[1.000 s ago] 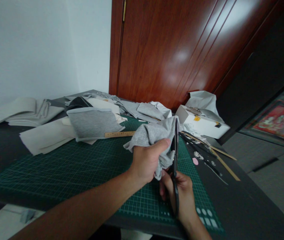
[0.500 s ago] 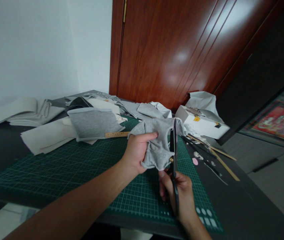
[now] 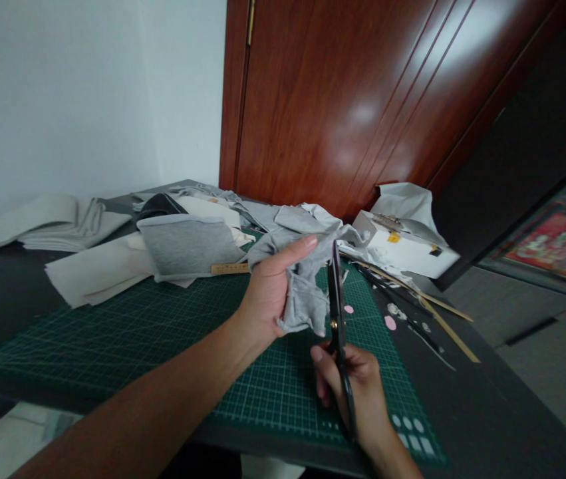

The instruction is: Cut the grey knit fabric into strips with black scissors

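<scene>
Head camera, just right of centre in the frame: a crumpled piece of grey fabric is held up by the left hand, its thumb pressed along the top and its fingers curled behind. Lower right of centre, the right hand is closed around the handles of black scissors, which point upward with their tips at the fabric's upper right part; whether the blades grip the cloth is hard to tell. Beneath both hands spreads a green cutting mat, with a wooden ruler left of the fabric.
</scene>
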Available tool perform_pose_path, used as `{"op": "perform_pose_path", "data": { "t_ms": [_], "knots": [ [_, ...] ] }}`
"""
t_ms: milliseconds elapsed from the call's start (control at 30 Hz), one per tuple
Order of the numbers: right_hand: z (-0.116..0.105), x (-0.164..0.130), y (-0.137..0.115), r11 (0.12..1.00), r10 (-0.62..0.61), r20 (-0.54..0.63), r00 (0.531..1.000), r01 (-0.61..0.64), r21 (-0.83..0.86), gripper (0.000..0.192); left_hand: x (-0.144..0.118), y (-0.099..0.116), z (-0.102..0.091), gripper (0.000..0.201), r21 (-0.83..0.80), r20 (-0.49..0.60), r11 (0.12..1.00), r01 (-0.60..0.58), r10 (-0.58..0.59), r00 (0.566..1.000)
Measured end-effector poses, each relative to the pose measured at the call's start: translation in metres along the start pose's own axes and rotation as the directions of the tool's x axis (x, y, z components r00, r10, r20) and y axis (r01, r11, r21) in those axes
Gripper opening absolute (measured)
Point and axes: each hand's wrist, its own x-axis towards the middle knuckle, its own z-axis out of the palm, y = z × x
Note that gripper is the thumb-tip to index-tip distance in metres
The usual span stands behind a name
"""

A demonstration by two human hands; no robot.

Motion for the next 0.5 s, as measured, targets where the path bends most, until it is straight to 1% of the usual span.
{"op": "perform_pose_path", "data": {
  "t_ms": [67,100,200,267,367,500],
  "knots": [
    [-0.001,-0.001,0.0,1.0,-0.005,0.021,1.0,0.005,-0.016,0.042,-0.001,0.002,0.002,0.019,0.013,0.042,0.998,0.067,-0.067,0.997],
    [-0.001,-0.001,0.0,1.0,-0.008,0.026,1.0,0.008,-0.02,0.042,-0.002,0.002,0.003,0.019,0.023,0.045,0.997,0.077,-0.078,0.996],
    [-0.001,-0.002,0.0,1.0,-0.011,0.027,1.0,0.012,-0.029,0.042,-0.006,0.002,0.006,0.028,0.045,0.016,0.999,0.014,-0.015,1.0],
    [-0.001,-0.001,0.0,1.0,-0.012,0.025,1.0,0.012,-0.028,0.042,-0.01,0.001,0.009,0.036,0.086,-0.006,0.996,0.008,-0.008,1.0],
    [-0.002,-0.001,0.0,1.0,-0.007,0.018,1.0,0.008,-0.016,0.042,-0.014,0.001,0.013,0.032,0.154,-0.052,0.987,0.053,-0.045,0.998],
    [-0.002,-0.001,0.002,1.0,-0.008,0.033,0.999,0.008,-0.021,0.041,-0.011,0.003,0.015,0.023,0.137,-0.155,0.99,-0.032,0.053,0.987]
  ]
}}
